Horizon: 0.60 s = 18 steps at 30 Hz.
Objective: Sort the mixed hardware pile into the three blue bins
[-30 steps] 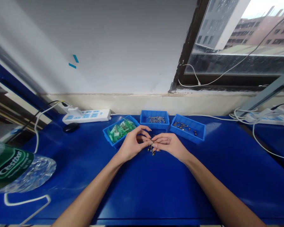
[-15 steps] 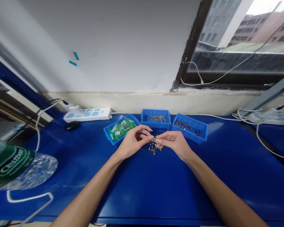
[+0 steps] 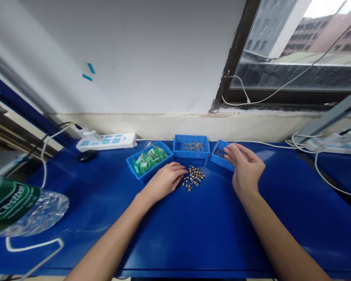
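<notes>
My left hand (image 3: pixel 163 180) rests on the table with loosely bent fingers, their tips at the left edge of a pile of small metal screw-like pieces (image 3: pixel 195 175). Above the right blue bin (image 3: pixel 221 161) is my right hand (image 3: pixel 247 168), thumb and fingers pinched together. Whether something small sits in that pinch cannot be made out. Small dark metal parts (image 3: pixel 219 153) show in this bin, and the right hand covers much of it. Thin silver screws or pins (image 3: pixel 194 146) lie in the middle blue bin (image 3: pixel 191 155).
A left blue bin (image 3: pixel 156 168) holds green plastic packets (image 3: pixel 148 160). Behind it are a white power strip (image 3: pixel 111 141) and a black mouse (image 3: pixel 87 156). A large water bottle (image 3: pixel 14 207) stands at the left. White cables (image 3: pixel 317 164) run along the right side.
The hands were together above the pile, fingertips meeting around a small metal piece. They have parted: the right moved right to the bin, the left lowered onto the table.
</notes>
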{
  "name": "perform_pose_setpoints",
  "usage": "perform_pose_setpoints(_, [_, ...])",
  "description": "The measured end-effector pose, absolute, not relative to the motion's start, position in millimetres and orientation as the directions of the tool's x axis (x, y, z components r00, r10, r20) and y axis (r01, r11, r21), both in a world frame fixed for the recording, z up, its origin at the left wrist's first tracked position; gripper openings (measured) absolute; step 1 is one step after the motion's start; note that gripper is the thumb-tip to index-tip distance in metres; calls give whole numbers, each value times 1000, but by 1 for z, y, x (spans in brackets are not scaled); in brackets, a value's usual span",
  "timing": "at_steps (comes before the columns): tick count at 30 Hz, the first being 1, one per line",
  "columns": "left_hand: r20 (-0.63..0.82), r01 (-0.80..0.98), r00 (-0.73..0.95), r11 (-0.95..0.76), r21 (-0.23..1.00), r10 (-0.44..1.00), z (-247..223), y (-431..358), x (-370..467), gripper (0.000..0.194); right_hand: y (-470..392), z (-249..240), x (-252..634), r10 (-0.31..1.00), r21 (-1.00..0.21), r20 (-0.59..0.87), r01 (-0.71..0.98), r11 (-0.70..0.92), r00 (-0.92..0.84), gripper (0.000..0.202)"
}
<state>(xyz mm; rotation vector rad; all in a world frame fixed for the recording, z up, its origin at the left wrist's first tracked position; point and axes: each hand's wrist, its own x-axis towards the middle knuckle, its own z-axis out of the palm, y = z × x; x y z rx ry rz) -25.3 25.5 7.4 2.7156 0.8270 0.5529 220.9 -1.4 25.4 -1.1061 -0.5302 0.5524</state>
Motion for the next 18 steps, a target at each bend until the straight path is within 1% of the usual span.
perform_pose_setpoints(3, [289,478,769,-812,335,571,8,26,-26,25,-3,25,217,669,-929,177,-103,356,722,28])
perform_pose_setpoints(6, [290,479,772,-817,320,566,11,25,-26,24,-5,25,211,719,-937,222,-60,345,658,24])
perform_pose_setpoints(10, [295,482,773,-822,303,562,11,23,-25,28,-8,27,203,779,-944,250,-34,328,575,25])
perform_pose_setpoints(12, [298,488,770,-822,293,564,10,22,-25,35,-10,29,200,800,-945,260,-30,327,541,23])
perform_pose_setpoints(14, [283,498,777,-824,271,563,8,21,-25,49,-11,32,198,827,-947,260,-37,320,499,21])
perform_pose_setpoints(16, [244,496,801,-834,242,547,4,22,-25,62,-13,34,197,877,-957,239,-50,284,417,18])
perform_pose_setpoints(18, [208,487,823,-845,222,529,0,23,-26,66,-14,36,196,928,-972,205,-46,230,312,16])
